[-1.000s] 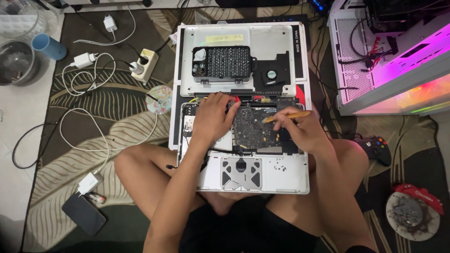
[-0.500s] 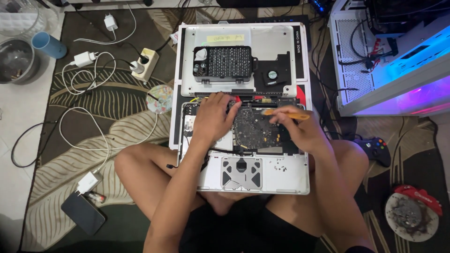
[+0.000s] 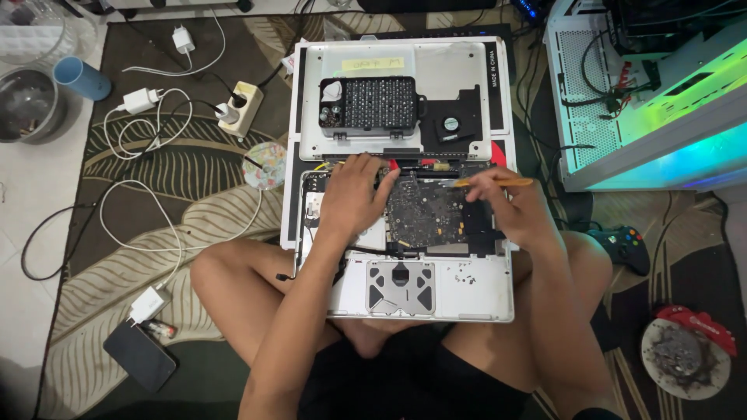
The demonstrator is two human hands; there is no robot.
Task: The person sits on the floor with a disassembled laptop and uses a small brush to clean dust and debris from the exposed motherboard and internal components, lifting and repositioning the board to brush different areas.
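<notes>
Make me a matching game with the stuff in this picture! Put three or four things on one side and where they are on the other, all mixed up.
Things:
1. blue cup
2. game controller
3. dark phone
4. orange tool

Places:
A. held in the right hand
B. on the rug near the bottom left
C. by the metal bowl at the top left
D. on the floor to the right of the opened laptop

Pairs: 1-C, 2-D, 3-B, 4-A
</notes>
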